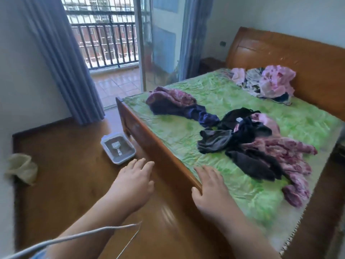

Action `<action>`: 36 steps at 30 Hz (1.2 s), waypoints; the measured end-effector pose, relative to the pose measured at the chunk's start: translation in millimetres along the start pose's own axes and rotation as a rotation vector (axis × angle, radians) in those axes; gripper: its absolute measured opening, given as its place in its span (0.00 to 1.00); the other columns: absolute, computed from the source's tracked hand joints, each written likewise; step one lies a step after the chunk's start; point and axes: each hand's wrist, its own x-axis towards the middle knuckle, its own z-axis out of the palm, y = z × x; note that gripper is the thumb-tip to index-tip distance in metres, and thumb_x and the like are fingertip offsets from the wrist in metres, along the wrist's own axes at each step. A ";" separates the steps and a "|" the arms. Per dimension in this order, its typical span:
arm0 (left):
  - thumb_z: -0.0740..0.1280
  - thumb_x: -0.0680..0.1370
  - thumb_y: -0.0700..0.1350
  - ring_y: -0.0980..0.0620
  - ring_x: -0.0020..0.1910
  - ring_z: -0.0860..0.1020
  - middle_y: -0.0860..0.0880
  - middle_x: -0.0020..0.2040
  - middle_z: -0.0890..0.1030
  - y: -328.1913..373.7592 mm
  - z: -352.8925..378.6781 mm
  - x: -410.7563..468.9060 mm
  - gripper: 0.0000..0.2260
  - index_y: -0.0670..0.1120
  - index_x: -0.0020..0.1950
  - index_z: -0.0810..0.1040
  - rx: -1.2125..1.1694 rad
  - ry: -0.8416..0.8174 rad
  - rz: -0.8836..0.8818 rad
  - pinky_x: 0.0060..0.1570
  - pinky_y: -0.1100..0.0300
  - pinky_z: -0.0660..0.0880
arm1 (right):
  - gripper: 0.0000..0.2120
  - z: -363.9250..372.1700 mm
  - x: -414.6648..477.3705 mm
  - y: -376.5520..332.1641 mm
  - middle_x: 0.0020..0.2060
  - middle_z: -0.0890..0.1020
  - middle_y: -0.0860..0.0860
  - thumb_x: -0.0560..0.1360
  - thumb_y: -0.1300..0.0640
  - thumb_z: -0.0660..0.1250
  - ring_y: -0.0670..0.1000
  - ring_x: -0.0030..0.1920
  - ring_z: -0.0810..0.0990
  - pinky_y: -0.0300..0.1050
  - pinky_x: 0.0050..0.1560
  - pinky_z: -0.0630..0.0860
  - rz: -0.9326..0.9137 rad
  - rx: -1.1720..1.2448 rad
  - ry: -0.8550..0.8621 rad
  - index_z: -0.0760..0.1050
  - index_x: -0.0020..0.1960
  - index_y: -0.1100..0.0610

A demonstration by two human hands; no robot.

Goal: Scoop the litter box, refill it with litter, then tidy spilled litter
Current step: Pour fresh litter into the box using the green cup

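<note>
A small grey litter box [104,144] sits on the wooden floor beside the bed's footboard. Grey-brown litter fills it, and a white slotted scoop [116,147] lies on top, handle toward me. My left hand [133,181] hovers in the air just short of the box, fingers straight and holding nothing. My right hand [210,191] rests on the footboard's top edge [168,157], thumb against the wood and fingers flat on the green sheet.
The bed [224,101] with a green cover and heaps of clothes fills the right side. A pale crumpled bag [21,168] lies by the left wall. Blue curtains frame an open balcony door [112,75]. A thin white cord [74,238] crosses the foreground.
</note>
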 end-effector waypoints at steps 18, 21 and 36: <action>0.56 0.81 0.54 0.48 0.80 0.52 0.49 0.81 0.55 -242.8 -14.5 142.8 0.28 0.53 0.80 0.53 -0.096 -0.040 -0.504 0.76 0.52 0.54 | 0.31 99.6 316.0 -169.8 0.79 0.54 0.45 0.79 0.48 0.59 0.48 0.79 0.48 0.45 0.78 0.50 -0.417 -0.061 -0.318 0.53 0.80 0.45; 0.56 0.81 0.54 0.48 0.80 0.52 0.49 0.81 0.55 -271.3 -26.7 178.6 0.28 0.53 0.80 0.53 -0.118 -0.023 -0.572 0.77 0.51 0.55 | 0.32 108.5 377.1 -198.6 0.79 0.55 0.46 0.79 0.49 0.59 0.49 0.79 0.48 0.44 0.77 0.50 -0.536 -0.116 -0.379 0.53 0.80 0.45; 0.57 0.82 0.53 0.50 0.79 0.53 0.51 0.80 0.56 -536.6 -55.7 224.0 0.27 0.54 0.80 0.54 -0.337 0.117 -0.973 0.76 0.49 0.57 | 0.32 231.3 565.4 -481.3 0.79 0.57 0.48 0.79 0.52 0.60 0.54 0.79 0.50 0.47 0.77 0.52 -0.899 -0.249 -0.556 0.52 0.80 0.48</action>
